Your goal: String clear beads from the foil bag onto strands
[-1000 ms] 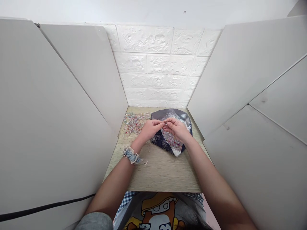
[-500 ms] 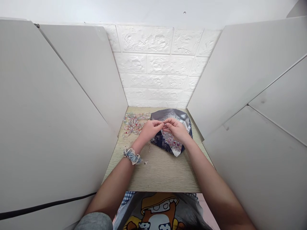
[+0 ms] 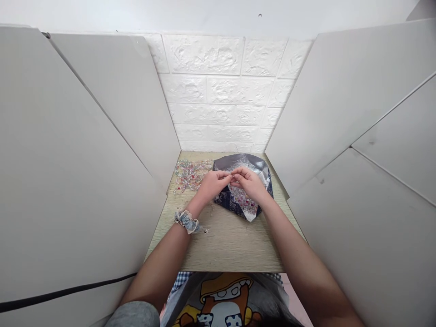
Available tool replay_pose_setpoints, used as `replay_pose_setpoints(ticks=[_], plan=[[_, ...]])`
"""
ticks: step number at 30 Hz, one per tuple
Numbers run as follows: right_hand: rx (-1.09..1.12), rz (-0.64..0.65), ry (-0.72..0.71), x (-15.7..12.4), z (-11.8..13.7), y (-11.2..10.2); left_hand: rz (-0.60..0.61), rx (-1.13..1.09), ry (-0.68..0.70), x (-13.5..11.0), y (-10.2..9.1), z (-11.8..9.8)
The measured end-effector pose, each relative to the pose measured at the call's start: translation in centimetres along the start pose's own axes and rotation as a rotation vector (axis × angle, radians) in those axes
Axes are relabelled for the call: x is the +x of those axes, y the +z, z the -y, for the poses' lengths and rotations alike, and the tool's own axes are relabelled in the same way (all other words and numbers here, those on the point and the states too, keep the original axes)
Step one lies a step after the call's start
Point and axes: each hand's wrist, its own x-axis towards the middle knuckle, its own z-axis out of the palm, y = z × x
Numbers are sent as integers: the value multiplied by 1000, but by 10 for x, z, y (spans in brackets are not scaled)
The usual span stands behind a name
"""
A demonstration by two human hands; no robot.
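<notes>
Over an open pouch (image 3: pixel 229 160) with a silvery lining and dark blue patterned outside, both hands meet fingertip to fingertip. My left hand (image 3: pixel 214 182) is closed in a pinch; a thin beaded string (image 3: pixel 211 209) seems to hang below it onto the table. My right hand (image 3: pixel 250 182) pinches too, its fingertips touching the left ones. What lies between the fingertips is tiny and mostly hidden. Loose pink, red and clear beads (image 3: pixel 245 202) fill the front of the pouch. Left of my left hand lie several strands of pastel beads (image 3: pixel 190 175).
The wood-grain table (image 3: pixel 235 250) is narrow, between grey panels on the left (image 3: pixel 119 91) and right (image 3: pixel 340 100). A white brick-textured wall (image 3: pixel 221 91) closes the back. A black cable (image 3: pixel 68 289) runs along the lower left. A scrunchie (image 3: pixel 187 221) circles my left wrist.
Very little differs. Both hands keep their pinch above the pouch, with a slight shift of the fingertips. The whole view has moved a little.
</notes>
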Motion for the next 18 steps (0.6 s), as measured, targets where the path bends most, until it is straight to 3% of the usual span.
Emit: replay_pose_setpoints(ticks=[18], plan=[[-87, -21, -77, 0, -5, 0, 4, -15, 11, 1, -2, -1]])
